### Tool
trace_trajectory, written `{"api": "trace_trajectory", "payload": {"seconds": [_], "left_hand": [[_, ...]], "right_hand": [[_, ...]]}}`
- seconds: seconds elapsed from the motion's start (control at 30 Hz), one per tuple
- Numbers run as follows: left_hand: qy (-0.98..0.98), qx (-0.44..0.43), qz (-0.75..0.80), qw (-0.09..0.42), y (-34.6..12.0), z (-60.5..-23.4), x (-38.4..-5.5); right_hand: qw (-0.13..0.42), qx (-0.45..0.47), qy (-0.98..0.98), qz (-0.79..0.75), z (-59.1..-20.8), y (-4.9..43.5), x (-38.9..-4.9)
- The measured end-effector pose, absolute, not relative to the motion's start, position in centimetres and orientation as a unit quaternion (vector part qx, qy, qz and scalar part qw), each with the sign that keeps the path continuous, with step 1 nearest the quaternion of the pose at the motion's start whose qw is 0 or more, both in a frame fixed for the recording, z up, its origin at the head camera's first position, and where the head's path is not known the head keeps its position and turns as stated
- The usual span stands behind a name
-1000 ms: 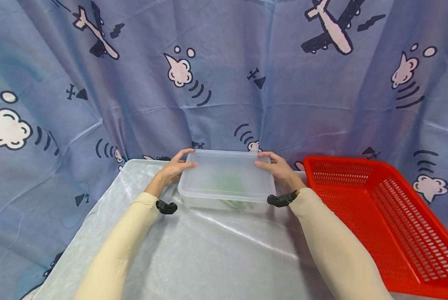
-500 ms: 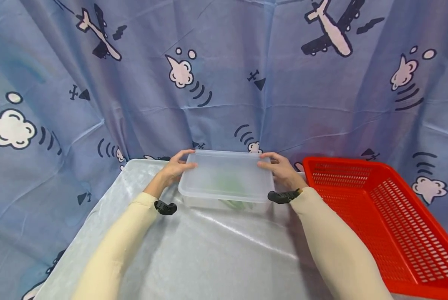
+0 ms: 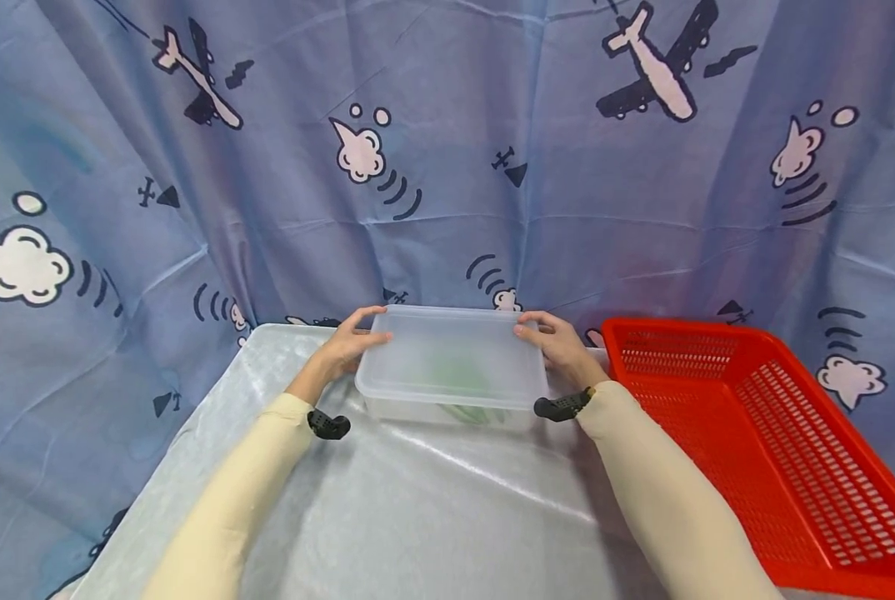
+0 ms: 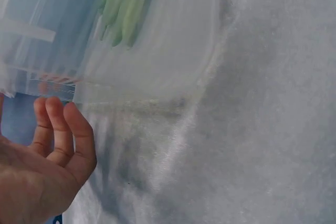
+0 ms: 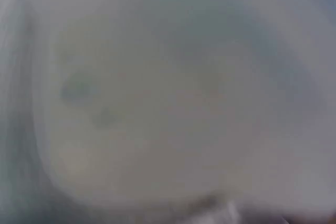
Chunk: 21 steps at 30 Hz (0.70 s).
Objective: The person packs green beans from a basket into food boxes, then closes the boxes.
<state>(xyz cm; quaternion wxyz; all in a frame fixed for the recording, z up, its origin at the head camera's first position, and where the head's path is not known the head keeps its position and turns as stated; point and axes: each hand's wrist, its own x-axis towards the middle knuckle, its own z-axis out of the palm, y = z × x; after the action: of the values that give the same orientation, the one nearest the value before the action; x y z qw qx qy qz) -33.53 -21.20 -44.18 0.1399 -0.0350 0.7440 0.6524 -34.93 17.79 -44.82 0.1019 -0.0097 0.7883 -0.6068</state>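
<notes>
A clear rectangular plastic storage box stands near the back of the table in the head view, with a frosted lid on top. Long green vegetables show through its wall. My left hand holds the lid's back left corner, thumb on top and index finger at the rear edge. In the left wrist view, its other fingers curl up close to the box wall. At the back right corner, my right hand grips the lid in the same way. The right wrist view is a blur of pale translucent plastic.
A large red perforated basket stands to the right of the box, beside my right forearm. A pale shiny cover lies over the table. Behind it hangs a blue curtain printed with airplanes and clouds.
The head view has tipped slightly, so the whole scene sits a little lower. Both hands stay at the lid's back corners, and the box stands in the same place.
</notes>
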Motion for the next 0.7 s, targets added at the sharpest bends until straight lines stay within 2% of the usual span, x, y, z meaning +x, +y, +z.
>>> {"api": "trace_trajectory", "payload": {"seconds": [0.17, 0.4, 0.6, 0.7], "left_hand": [[0.750, -0.035, 0.644, 0.147, -21.4, -44.1, -33.6], [0.755, -0.031, 0.637, 0.154, -21.3, -43.9, -33.4], [0.788, 0.005, 0.602, 0.130, -20.7, -43.2, -31.5], [0.810, 0.013, 0.577, 0.105, -20.3, -43.2, -30.0]], "right_hand": [[0.100, -0.007, 0.800, -0.592, -44.5, 17.6, -34.8], [0.135, -0.012, 0.804, -0.579, -43.6, 17.7, -34.8], [0.166, -0.020, 0.820, -0.548, -42.4, 17.5, -33.8], [0.154, -0.012, 0.826, -0.542, -42.3, 17.1, -32.7]]}}
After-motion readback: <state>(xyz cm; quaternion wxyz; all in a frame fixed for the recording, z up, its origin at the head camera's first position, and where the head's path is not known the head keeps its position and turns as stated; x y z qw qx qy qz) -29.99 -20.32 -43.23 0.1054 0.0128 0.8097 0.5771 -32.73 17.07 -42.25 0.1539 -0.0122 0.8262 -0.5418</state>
